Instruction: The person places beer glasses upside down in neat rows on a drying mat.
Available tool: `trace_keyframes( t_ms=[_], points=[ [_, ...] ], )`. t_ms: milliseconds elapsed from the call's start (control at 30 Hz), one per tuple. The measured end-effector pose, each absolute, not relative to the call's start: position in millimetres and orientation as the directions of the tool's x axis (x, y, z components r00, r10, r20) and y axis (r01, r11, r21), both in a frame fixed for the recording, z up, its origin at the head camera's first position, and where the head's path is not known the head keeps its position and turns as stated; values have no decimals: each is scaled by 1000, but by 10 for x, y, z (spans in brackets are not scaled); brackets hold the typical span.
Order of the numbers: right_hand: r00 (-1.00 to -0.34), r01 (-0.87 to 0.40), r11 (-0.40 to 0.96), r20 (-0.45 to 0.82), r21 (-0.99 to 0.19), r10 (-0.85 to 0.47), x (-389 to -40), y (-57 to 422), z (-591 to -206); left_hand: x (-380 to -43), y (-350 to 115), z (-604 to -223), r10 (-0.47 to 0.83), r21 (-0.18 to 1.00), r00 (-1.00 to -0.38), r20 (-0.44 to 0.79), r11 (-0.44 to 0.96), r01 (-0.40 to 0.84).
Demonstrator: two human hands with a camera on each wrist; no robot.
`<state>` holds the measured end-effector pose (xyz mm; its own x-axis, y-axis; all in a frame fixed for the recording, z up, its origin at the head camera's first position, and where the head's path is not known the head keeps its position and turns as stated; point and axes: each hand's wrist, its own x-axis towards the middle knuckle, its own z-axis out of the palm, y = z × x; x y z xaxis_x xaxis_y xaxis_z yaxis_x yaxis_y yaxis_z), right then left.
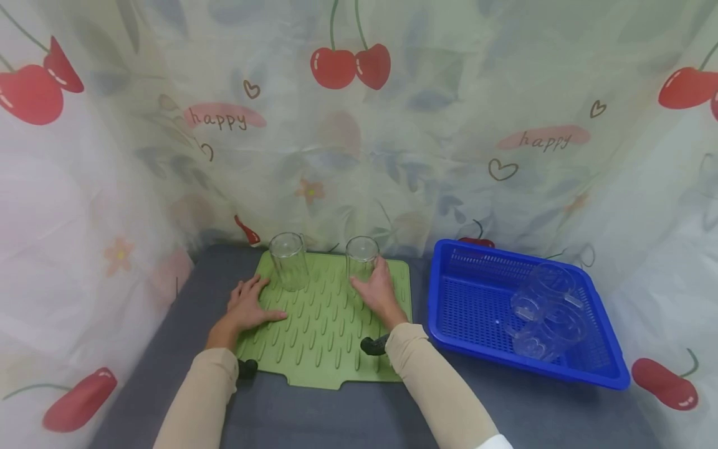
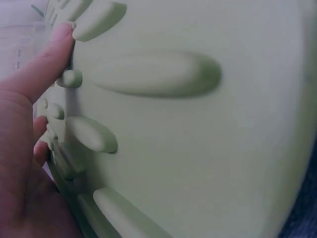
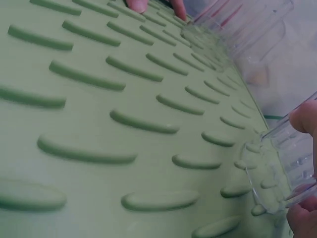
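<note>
A green ridged draining mat (image 1: 325, 337) lies on the dark tabletop. My left hand (image 1: 245, 307) rests at the mat's left edge with its fingers spread and its thumb over the ridges. Near the mat's back right, my right hand (image 1: 380, 292) grips a clear glass cup (image 1: 361, 251) between thumb and fingers. In the right wrist view that cup (image 3: 272, 171) has its lower end at the ridges. Another clear cup (image 1: 289, 262) stands upright at the back left of the mat, just beyond my left hand.
To the right of the mat sits a blue plastic basket (image 1: 434, 299) with several clear cups (image 1: 546, 330) bunched in its right half. A patterned curtain (image 1: 370, 174) hangs right behind the table (image 1: 314, 418) and along both sides.
</note>
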<state>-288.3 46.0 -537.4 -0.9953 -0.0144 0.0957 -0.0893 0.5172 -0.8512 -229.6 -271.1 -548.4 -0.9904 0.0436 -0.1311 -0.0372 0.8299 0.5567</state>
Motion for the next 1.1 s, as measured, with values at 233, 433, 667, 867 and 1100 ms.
trace_keyframes(
  t_ms=[233,433,667,867,1100],
  points=[
    [-998,-63,506,60,-860,-22,-2855,447,-5328,-2293,-2717,-5501,43,554,-988,-150,831,-48],
    [-1000,-15,548,5,-836,-19,-2822,478,-5262,-2288,-2727,-5558,49,572,-989,-140,819,-40],
    [-1000,-16,583,3,-812,-24,-2776,491,-5157,-2283,-2726,-5547,50,571,-989,-139,820,-39],
    [-1000,-25,638,22,-770,-13,-2757,483,-5028,-2280,-2715,-5506,45,564,-988,-145,825,-45],
    [-999,-25,686,34,-727,0,-2731,480,-4895,-2283,-2727,-5507,50,559,-988,-147,828,-41]
  ],
)
